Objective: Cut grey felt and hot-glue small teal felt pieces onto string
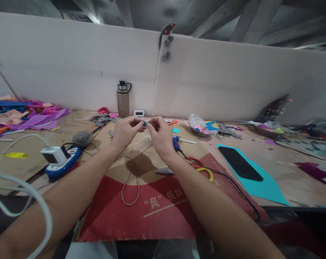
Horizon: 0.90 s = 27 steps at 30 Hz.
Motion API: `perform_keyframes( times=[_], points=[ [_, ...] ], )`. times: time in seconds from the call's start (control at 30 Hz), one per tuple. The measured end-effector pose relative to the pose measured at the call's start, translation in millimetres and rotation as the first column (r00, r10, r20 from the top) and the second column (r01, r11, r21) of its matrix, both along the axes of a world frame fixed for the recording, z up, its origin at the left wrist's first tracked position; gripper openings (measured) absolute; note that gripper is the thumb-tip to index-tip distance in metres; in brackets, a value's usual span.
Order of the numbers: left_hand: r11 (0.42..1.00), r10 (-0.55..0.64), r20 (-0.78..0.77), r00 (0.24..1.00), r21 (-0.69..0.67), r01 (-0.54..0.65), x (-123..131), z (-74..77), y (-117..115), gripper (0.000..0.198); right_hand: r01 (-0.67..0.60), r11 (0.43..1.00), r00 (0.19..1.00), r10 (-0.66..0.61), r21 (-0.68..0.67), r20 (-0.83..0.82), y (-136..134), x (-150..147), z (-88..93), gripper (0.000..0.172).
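Observation:
My left hand point(125, 131) and my right hand point(161, 133) meet above the work board, fingertips close together. Between them is a small dark teal piece point(145, 123), pinched by both hands; its kind is too small to make out. Below the hands, a loop of grey yarn point(130, 204) lies on the red and tan cardboard point(120, 223). A ball of grey yarn point(82, 139) rests to the left. Scissors with red and yellow handles point(206, 172) lie partly hidden under my right forearm. Just right of my right hand is a blue glue gun point(176, 143), partly covered.
A blue power strip point(63, 169) holds a white charger point(55, 155), its cable looping over my left forearm. At the back stands a bottle point(123, 100). A black phone point(240, 162) lies on a turquoise sheet point(271, 192). Felt scraps point(41, 120) pile up at left; a bowl point(200, 131) sits right.

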<state>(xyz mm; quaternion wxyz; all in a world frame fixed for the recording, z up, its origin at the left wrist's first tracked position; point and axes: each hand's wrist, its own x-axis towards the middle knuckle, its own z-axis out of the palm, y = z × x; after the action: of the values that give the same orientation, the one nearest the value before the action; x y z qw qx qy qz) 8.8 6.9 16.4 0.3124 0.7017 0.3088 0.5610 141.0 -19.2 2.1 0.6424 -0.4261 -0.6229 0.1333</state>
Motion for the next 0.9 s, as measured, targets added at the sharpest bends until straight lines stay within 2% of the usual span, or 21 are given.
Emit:
perform_keyframes(
  times=[0.13, 0.37, 0.63, 0.77, 0.9],
  points=[
    [0.999, 0.008, 0.022, 1.000, -0.040, -0.007, 1.0, 1.7, -2.4, 0.025, 0.052, 0.998, 0.995, -0.055, 0.034, 0.083, -2.0, 0.6, -1.0, 0.007],
    [0.993, 0.009, 0.087, 0.996, -0.115, 0.001, 1.5, 5.0, -3.4, 0.022, 0.085, 0.995, 0.990, -0.090, 0.054, 0.111, -5.4, -2.2, -0.8, 0.005],
    [0.985, -0.054, 0.159, 0.986, -0.152, 0.078, 3.4, 3.3, -2.8, 0.023, 0.083, 0.996, 0.997, -0.083, -0.023, 0.011, -3.5, -2.3, -1.7, 0.016],
    [0.981, -0.069, 0.149, 0.986, -0.169, 0.094, 3.8, 3.4, -3.8, 0.023, 0.063, 0.993, 0.997, -0.068, -0.102, -0.045, -1.7, -1.9, -1.7, 0.019],
    [0.979, -0.074, 0.135, 0.988, -0.177, 0.097, 3.8, 3.1, -4.0, 0.025, 0.050, 0.991, 0.995, -0.061, -0.120, -0.085, 1.0, -0.7, -2.7, 0.019]
  ],
)
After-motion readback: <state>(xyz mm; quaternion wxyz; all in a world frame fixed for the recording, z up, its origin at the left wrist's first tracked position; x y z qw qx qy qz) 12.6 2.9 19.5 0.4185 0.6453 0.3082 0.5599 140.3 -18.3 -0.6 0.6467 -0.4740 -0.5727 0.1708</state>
